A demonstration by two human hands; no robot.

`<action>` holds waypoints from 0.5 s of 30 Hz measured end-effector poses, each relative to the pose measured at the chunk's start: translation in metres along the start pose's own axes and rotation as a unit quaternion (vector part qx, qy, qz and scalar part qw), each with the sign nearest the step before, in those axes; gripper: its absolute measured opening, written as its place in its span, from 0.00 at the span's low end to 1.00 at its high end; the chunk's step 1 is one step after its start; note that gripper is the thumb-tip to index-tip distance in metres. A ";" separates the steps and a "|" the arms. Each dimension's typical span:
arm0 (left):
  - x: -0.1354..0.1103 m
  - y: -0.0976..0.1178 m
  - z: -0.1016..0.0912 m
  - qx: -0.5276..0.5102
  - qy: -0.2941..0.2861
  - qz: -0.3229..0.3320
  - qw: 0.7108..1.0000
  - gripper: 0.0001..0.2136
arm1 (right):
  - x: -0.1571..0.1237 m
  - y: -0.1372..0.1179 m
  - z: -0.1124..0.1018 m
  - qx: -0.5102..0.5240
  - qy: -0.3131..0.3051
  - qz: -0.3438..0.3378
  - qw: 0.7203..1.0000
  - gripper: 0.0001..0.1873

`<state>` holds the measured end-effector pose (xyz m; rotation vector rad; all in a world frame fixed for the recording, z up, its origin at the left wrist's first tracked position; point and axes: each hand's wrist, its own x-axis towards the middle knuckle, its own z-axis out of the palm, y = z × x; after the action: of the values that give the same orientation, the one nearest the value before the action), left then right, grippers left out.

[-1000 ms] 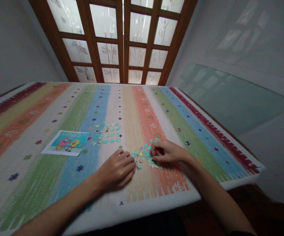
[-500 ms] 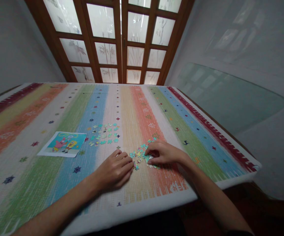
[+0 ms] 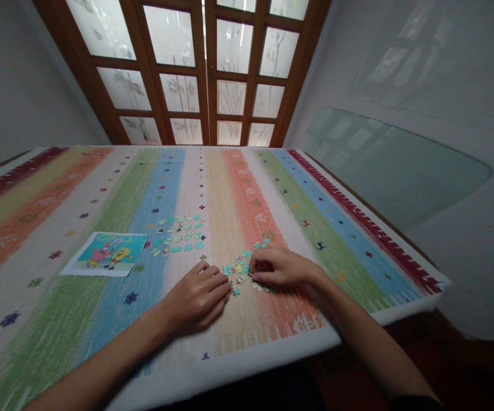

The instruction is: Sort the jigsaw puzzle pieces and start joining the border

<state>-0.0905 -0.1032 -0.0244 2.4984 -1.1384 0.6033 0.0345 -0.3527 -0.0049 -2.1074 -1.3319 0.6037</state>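
Note:
A loose pile of small jigsaw puzzle pieces [image 3: 241, 268], mostly turquoise and yellow, lies on the striped tablecloth between my hands. My left hand [image 3: 204, 294] rests on the cloth at the pile's left edge, fingers curled together, their tips by a few pieces; anything under them is hidden. Over the pile's right side, my right hand [image 3: 278, 265] is bent in a pinch, thumb and forefinger down on a jigsaw puzzle piece largely covered by the fingers. Beyond my left hand, several separate pieces [image 3: 187, 246] lie spread out in rough rows.
A printed cartoon picture sheet [image 3: 105, 254] lies flat at the left. The striped tablecloth [image 3: 118, 319] covers the large table, whose near edge runs just below my forearms. Wooden doors with frosted panes [image 3: 210, 85] stand behind the table, and a pale wall [image 3: 401, 85] rises at the right.
My right hand's thumb and forefinger have closed a little over the pile. The whole view has shifted slightly; my left hand stays in place on the cloth.

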 end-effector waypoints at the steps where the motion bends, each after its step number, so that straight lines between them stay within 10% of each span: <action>1: 0.000 0.000 0.000 -0.001 -0.001 0.000 1.000 0.09 | 0.000 0.000 -0.001 0.002 0.005 0.005 1.000 0.02; 15: 0.006 0.004 0.003 -0.008 0.079 -0.009 0.997 0.07 | 0.013 -0.020 0.033 0.236 0.087 -0.022 0.968 0.14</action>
<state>-0.0894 -0.1114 -0.0233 2.3966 -1.0559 0.7679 0.0054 -0.3267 -0.0167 -1.6957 -1.0150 0.6283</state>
